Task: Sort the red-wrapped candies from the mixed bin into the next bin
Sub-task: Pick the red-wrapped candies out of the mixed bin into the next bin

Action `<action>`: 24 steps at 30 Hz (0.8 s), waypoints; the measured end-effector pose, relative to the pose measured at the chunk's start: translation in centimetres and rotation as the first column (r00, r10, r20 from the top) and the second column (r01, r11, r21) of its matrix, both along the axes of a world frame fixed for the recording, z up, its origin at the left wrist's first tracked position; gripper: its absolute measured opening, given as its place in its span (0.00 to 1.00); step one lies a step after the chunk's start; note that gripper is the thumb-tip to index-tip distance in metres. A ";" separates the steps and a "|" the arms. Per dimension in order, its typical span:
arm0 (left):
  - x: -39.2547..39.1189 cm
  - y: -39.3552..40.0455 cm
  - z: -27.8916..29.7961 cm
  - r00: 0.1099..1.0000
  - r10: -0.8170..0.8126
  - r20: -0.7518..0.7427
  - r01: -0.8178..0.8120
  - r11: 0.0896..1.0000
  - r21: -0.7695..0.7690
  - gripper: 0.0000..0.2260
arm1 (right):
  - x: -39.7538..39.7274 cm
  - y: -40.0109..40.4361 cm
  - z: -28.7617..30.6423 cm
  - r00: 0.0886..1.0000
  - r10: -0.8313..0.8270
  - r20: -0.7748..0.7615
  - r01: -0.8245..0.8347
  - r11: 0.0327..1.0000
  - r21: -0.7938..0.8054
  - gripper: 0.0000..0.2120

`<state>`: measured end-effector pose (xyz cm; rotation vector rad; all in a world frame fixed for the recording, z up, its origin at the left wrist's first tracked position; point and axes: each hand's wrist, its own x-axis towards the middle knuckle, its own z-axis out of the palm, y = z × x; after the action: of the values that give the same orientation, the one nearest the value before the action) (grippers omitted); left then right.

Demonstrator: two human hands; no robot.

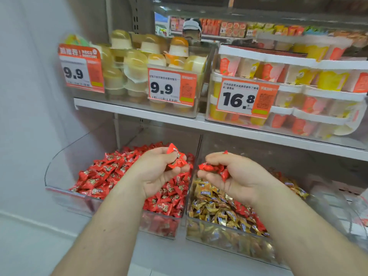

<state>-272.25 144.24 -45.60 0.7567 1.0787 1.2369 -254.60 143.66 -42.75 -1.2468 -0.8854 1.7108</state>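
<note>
Pinching one red candy [176,158], long axis upright and leaning right, the left hand [159,168] hovers over the red bin [59,188]; the right hand [237,176] clutches several red candies [216,168] above the mixed bin [219,239].

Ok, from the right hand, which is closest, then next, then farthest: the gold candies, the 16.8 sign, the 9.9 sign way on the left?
From the right hand:
1. Gold candies, just below it.
2. 16.8 sign, on the shelf above.
3. Left 9.9 sign, far up-left.

red candies [127,176], gold candies [217,208]
</note>
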 end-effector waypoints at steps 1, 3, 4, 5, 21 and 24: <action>-1.0 0.1 -0.3 0.996 0.055 -0.066 -0.055 0.998 0.014 0.05 | -1.3 0.5 0.5 0.999 0.030 0.028 -0.030 1.000 -0.003 0.04; -2.7 0.6 -1.2 0.973 0.163 -0.162 -0.159 0.987 0.034 0.03 | -4.0 1.6 1.3 0.993 0.080 0.081 -0.079 0.997 -0.019 0.05; -3.3 0.9 -1.7 0.961 0.199 -0.192 -0.196 0.980 0.035 0.04 | -5.1 2.2 1.5 0.991 0.093 0.096 -0.090 0.996 -0.027 0.06; -3.8 1.3 -2.4 0.952 0.221 -0.212 -0.220 0.975 0.029 0.06 | -6.3 2.9 1.6 0.991 0.094 0.096 -0.091 0.995 -0.035 0.06; -2.8 1.6 -4.4 0.814 0.212 -0.541 -0.046 0.952 0.303 0.34 | -6.1 2.0 1.1 0.995 0.091 0.039 -0.089 0.994 -0.067 0.04; -1.2 1.8 -4.3 0.666 0.220 -0.713 0.094 0.923 0.373 0.30 | -3.6 1.8 0.5 1.000 0.007 -0.006 -0.007 1.000 0.008 0.06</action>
<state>-273.42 146.03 -49.90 1.6506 1.5513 1.2293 -258.21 145.44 -42.25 -1.2338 -0.8933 1.7136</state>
